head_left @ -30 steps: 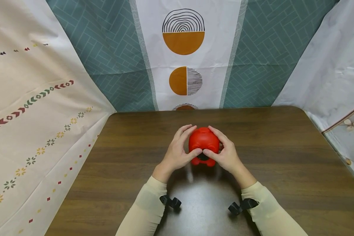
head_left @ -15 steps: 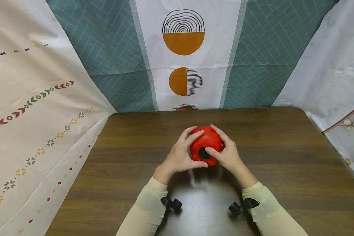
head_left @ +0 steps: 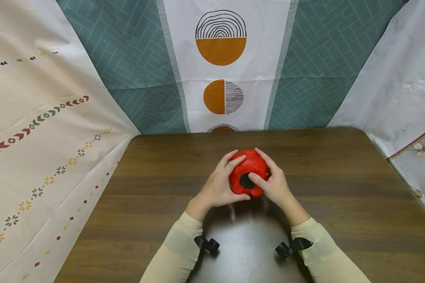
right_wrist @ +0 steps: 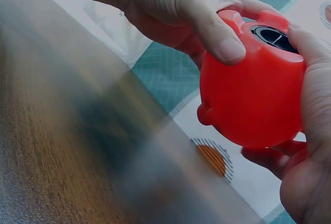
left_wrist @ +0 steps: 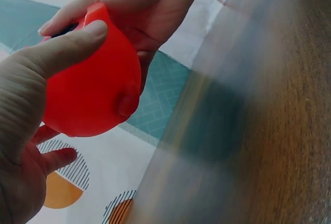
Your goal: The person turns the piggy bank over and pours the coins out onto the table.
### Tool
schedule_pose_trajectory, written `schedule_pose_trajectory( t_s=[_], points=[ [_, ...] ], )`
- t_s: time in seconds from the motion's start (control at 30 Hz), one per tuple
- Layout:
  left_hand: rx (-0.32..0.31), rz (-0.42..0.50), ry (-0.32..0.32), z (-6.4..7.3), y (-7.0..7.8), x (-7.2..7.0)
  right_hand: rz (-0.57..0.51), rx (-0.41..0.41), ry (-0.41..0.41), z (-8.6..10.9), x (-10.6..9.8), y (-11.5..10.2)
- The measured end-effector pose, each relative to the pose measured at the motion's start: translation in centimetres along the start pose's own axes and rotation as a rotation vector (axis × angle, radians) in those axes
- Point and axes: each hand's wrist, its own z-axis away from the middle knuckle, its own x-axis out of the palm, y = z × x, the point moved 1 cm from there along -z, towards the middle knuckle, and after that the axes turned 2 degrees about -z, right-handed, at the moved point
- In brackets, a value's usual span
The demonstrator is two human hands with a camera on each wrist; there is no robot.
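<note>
Both hands hold a red, round, glossy piggy bank (head_left: pixel 254 162) with stubby feet, raised over the table. Its underside, with a round black plug (head_left: pixel 246 181), is tilted up toward the person. The left hand (head_left: pixel 216 186) wraps the left side, its thumb against a foot (left_wrist: pixel 97 13) below the plug. From the right, the right hand (head_left: pixel 277 184) grips the bank, thumb at the plug's edge. A bar crosses the plug's recessed face in the right wrist view. Fingers behind the bank are partly hidden.
A brown wood-grain table (head_left: pixel 156 177) lies below, with a bright glare near its front. Patterned cloths, such as the teal and white one (head_left: pixel 141 78), hang behind and at the sides. Each sleeved wrist wears a black camera mount (head_left: pixel 207 244).
The piggy bank has tipped and turned, showing more of its plug. The left thumb has slid from beside the plug down to a foot; the right thumb stays at the plug.
</note>
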Motion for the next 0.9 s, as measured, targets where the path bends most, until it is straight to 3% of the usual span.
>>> schedule_pose_trajectory(
  t_s=[0.27, 0.43, 0.73, 0.9],
  points=[
    [-0.002, -0.017, 0.012, 0.0, 0.0, 0.1, 0.021, 0.036, -0.020, -0.1, -0.1, 0.0],
    [-0.027, 0.032, 0.023, 0.1, -0.3, 0.2, 0.067, 0.047, -0.052, -0.2, -0.2, -0.1],
    [-0.101, 0.084, 0.086, 0.1, -0.8, -0.1, 0.192, -0.064, -0.078, -0.4, -1.0, -1.0],
    [-0.135, 0.127, 0.096, 0.1, -0.7, 0.0, 0.154, -0.070, -0.141, -0.3, -0.8, -1.2]
  ],
)
